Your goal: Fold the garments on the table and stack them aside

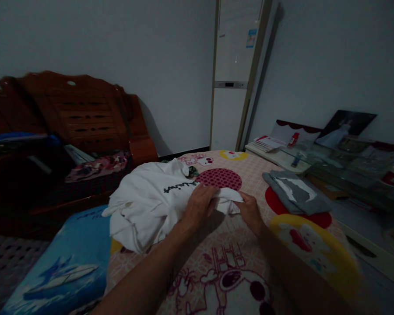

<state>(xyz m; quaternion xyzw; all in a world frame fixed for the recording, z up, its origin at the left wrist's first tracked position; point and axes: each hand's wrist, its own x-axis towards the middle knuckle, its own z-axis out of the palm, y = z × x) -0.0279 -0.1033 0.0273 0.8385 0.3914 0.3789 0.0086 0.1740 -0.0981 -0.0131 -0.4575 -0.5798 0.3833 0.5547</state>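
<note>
A white shirt point(151, 188) with dark cursive lettering lies crumpled on a pink patterned bedspread point(197, 262). My left hand point(200, 203) is closed on the cloth beside the lettering, its fingertips partly hidden. At the shirt's right end, my right hand point(250, 211) pinches a narrow edge of the fabric. Between the two hands the cloth is drawn out in a short strip. To the right of my right hand rests a folded grey garment point(293, 191) with a white print.
A wooden bench point(85, 113) holding cloths stands at the left, with a blue printed cushion point(75, 258) nearer me. Behind is a tall white air conditioner point(230, 113). A glass-topped stand point(335, 164) with papers and a framed photo point(344, 127) lines the right side.
</note>
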